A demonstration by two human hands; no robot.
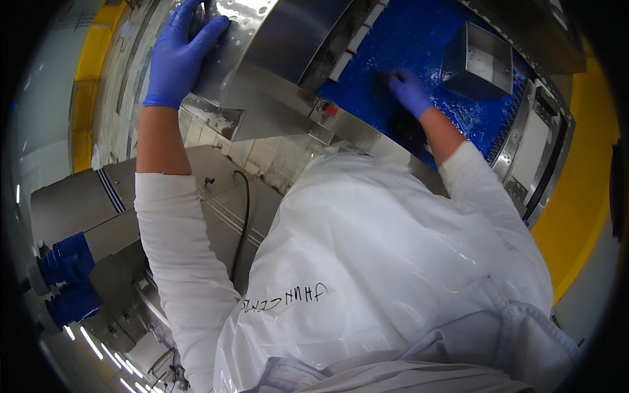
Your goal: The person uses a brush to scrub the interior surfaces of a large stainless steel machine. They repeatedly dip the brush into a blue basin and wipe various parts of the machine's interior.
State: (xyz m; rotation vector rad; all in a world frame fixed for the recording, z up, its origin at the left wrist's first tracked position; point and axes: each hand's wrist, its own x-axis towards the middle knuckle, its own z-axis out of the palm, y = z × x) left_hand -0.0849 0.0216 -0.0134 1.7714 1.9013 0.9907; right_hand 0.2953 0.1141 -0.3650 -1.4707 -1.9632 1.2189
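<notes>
My left hand (177, 56), in a blue-violet glove, lies against the wet steel housing (245, 37) of a machine. Its thumb is spread away from the fingers, and the fingertips run out at the top edge of the picture. Over a wet blue conveyor belt (393, 37) is my right hand (412, 94), gloved alike, with its fingers curled. A dark blurred patch shows by those fingertips; whether they pinch something or touch the belt cannot be made out. To the right of this hand, an open rectangular steel box (452, 78) stands on the belt.
White blocks (358, 39) line the belt's left side. A red switch (331, 111) sits on the steel frame near my apron (373, 245). Blue plugs (69, 260) and a black hose (244, 216) are at lower left. Yellow structures (580, 196) stand at both sides.
</notes>
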